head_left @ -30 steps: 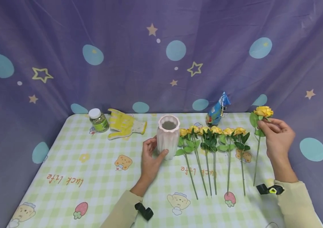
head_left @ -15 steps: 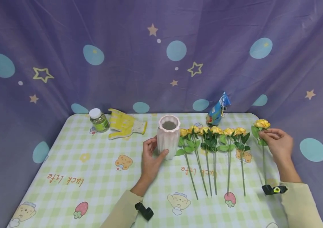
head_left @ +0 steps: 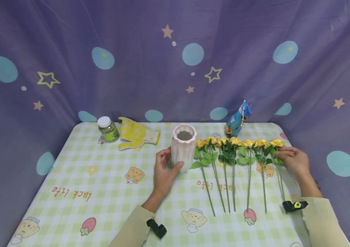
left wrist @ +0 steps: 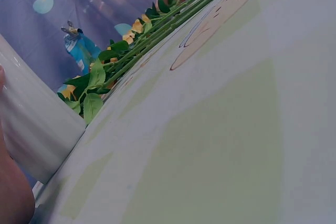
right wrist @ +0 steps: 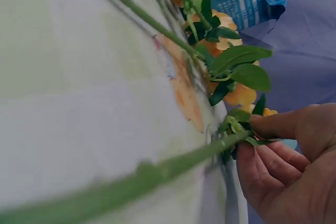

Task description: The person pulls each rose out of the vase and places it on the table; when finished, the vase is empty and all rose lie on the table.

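A ribbed pale pink vase [head_left: 183, 146] stands upright mid-table; my left hand [head_left: 164, 168] grips its lower side, and in the left wrist view the vase [left wrist: 31, 124] fills the left edge. Several yellow roses [head_left: 233, 144] lie in a row to its right, stems toward me. My right hand [head_left: 293, 159] pinches the stem of the rightmost rose [head_left: 277, 143], which lies on the table at the row's end. The right wrist view shows that stem [right wrist: 157, 174] pinched in my right hand [right wrist: 260, 135], beside the leaves [right wrist: 239, 66].
At the back of the table are a white-capped jar [head_left: 107, 129], a yellow glove [head_left: 136, 137] and a blue packet [head_left: 237, 119]. The checked tablecloth [head_left: 100, 192] covers the table. Purple star-patterned cloth [head_left: 175, 58] hangs behind and at both sides.
My right hand has lowered the rose from the air down onto the table, at the right end of the row. The left hand and the vase have stayed put.
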{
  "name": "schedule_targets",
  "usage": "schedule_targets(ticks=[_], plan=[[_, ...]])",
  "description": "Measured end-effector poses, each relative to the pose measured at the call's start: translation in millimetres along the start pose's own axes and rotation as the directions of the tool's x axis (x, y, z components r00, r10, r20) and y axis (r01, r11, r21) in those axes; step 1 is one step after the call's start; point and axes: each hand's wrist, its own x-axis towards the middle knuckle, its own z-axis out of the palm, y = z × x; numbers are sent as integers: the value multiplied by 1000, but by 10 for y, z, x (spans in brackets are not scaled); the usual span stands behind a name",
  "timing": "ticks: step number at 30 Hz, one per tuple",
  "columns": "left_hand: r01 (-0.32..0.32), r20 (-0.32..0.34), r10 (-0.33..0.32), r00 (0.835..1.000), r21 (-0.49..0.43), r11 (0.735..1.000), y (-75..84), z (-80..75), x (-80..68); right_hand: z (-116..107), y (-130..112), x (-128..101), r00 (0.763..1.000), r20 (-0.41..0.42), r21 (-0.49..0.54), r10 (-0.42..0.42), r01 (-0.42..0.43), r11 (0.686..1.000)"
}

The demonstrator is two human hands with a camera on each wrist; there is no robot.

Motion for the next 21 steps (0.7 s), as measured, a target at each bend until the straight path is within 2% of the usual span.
schedule_targets(ticks=[4,8,13,21], plan=[[-3,-4,3,1000,0,1000,-12,3,-8,26,32,-1,998,62,-30,-29,31,999],[-6,-11,6,1000,0,1000,-12,4,-11,46,33,-17,996,73,-19,-51,53,998],[-2,-13,2,1000,1,1000,3,6,-6,28,30,-42,998,24,-67,-60,62,996],[-10,-21,9,1000,-39,999,21,10,9,-45,-4,-170,987,-62,-216,-151,134,967]])
